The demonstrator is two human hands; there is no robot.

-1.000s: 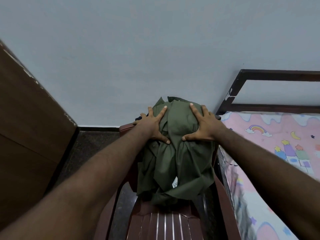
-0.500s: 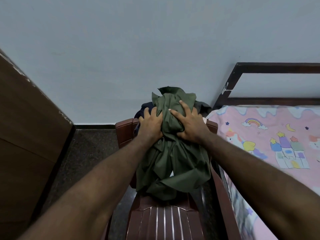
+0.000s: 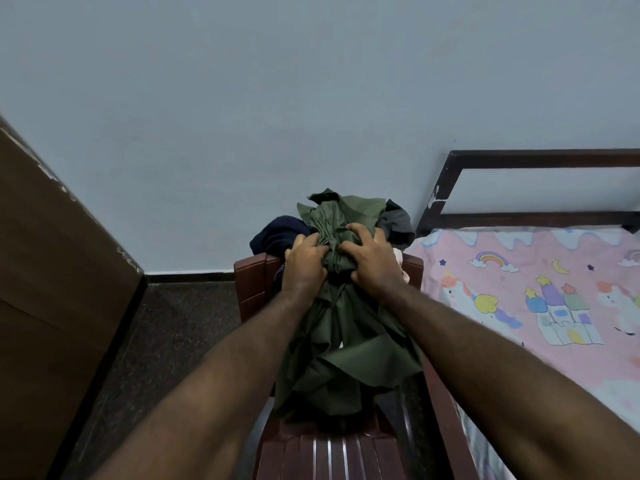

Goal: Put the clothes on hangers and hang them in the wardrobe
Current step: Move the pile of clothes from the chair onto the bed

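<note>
Two hands clutch the green garment point(image 3: 341, 327) heaped over the back of the maroon chair point(image 3: 251, 285). Left hand point(image 3: 304, 263) and right hand point(image 3: 370, 261) sit side by side near its top, fingers curled into bunched cloth, beside the bed point(image 3: 540, 292).

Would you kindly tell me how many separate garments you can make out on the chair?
4: a green garment held by both hands, a navy one behind left, a grey one behind right, and a pale one peeking out beneath. More may be hidden underneath.
</note>
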